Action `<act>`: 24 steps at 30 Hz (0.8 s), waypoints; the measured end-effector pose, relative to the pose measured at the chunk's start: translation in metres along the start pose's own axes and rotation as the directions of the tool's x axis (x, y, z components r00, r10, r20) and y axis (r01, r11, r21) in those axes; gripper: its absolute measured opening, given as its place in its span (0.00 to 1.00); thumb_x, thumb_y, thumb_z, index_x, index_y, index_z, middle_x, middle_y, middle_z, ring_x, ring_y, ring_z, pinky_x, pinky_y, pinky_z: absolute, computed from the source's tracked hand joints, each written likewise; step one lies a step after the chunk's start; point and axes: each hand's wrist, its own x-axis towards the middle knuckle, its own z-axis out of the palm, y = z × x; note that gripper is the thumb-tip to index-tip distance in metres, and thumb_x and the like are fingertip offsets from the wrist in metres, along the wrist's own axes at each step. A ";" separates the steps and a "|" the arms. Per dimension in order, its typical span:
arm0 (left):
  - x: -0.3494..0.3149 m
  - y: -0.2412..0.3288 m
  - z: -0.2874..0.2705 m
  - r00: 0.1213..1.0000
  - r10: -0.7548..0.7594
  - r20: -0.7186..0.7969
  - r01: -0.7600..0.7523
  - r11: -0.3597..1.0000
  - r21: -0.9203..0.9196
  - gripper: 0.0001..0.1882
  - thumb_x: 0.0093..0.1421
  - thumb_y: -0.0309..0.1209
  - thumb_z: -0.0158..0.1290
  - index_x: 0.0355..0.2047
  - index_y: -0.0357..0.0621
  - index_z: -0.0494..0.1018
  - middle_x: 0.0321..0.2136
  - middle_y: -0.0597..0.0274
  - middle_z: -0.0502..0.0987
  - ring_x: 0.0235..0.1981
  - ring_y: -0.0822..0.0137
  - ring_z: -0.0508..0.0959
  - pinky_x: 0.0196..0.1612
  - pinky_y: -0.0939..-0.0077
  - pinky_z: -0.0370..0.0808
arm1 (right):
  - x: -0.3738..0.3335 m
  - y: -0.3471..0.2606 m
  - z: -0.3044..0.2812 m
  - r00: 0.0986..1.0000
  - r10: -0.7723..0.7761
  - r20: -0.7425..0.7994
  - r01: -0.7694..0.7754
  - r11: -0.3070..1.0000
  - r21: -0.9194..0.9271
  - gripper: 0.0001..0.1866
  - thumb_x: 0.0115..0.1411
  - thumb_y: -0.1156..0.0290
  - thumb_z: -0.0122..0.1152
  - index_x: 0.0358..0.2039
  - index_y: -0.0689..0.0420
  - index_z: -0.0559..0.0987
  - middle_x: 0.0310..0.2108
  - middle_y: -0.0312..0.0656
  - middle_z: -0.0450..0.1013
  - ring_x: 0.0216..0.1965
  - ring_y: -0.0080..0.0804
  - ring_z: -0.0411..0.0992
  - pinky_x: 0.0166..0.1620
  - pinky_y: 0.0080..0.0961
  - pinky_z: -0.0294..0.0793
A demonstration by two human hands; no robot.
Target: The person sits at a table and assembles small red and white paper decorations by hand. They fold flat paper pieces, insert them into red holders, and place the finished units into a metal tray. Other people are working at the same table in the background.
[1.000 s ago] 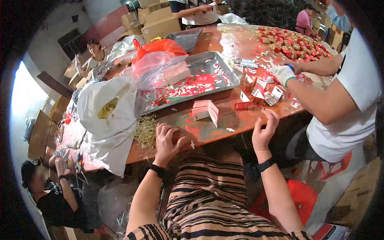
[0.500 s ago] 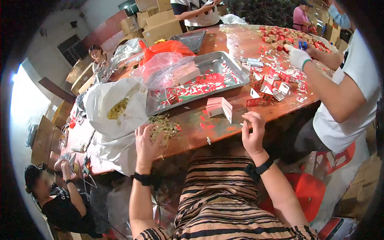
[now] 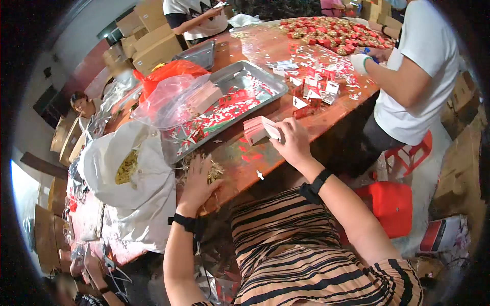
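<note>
My right hand [image 3: 295, 145] bends its fingers round the near right end of a stack of folded pink and white cards [image 3: 255, 129]. The stack stands on edge on the red-brown table; whether I pinch one card or several is hidden by my fingers. My left hand [image 3: 198, 182] lies with fingers spread over a small heap of dry, straw-like shreds [image 3: 216, 171] at the table's edge. Between my hands a small white cut piece [image 3: 260, 175] lies at the table edge.
A metal tray [image 3: 275, 92] holds red and white scraps and more pink cards. A white sack [image 3: 104, 158] stands left of my left hand. Folded red cards [image 3: 311, 97] lie beyond the tray's right side. At right, a person in a white shirt [image 3: 430, 46] works near a red stool [image 3: 414, 155].
My right hand has moved left onto the card stack's end. My left hand has flattened onto the straw-like shreds. The whole view has shifted, and the person at right has moved an arm.
</note>
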 end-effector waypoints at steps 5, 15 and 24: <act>0.015 -0.007 -0.021 0.983 0.144 -0.118 -0.150 0.988 -0.045 0.31 0.51 0.41 0.57 0.54 0.43 0.64 0.55 0.41 0.61 0.56 0.44 0.61 0.59 0.57 0.58 | 0.003 -0.001 0.007 0.996 0.037 0.076 -0.032 0.997 -0.074 0.17 0.43 0.73 0.65 0.34 0.54 0.70 0.34 0.40 0.66 0.38 0.42 0.68 0.39 0.38 0.68; -0.004 -0.028 -0.063 0.990 0.058 -0.125 -0.087 0.966 -0.241 0.12 0.49 0.27 0.56 0.35 0.37 0.75 0.27 0.52 0.74 0.28 0.56 0.75 0.33 0.67 0.72 | 0.003 -0.001 0.016 0.999 0.010 -0.045 -0.014 0.996 -0.085 0.11 0.46 0.70 0.63 0.25 0.56 0.68 0.24 0.41 0.66 0.28 0.44 0.69 0.31 0.39 0.67; 0.015 -0.006 -0.054 0.962 0.272 -0.039 -0.275 0.955 -0.108 0.13 0.46 0.27 0.53 0.35 0.46 0.76 0.31 0.53 0.71 0.35 0.51 0.73 0.38 0.61 0.72 | 0.012 -0.007 0.008 0.976 -0.139 -0.164 0.118 0.984 -0.136 0.06 0.46 0.71 0.64 0.26 0.54 0.77 0.30 0.36 0.69 0.30 0.39 0.71 0.34 0.36 0.69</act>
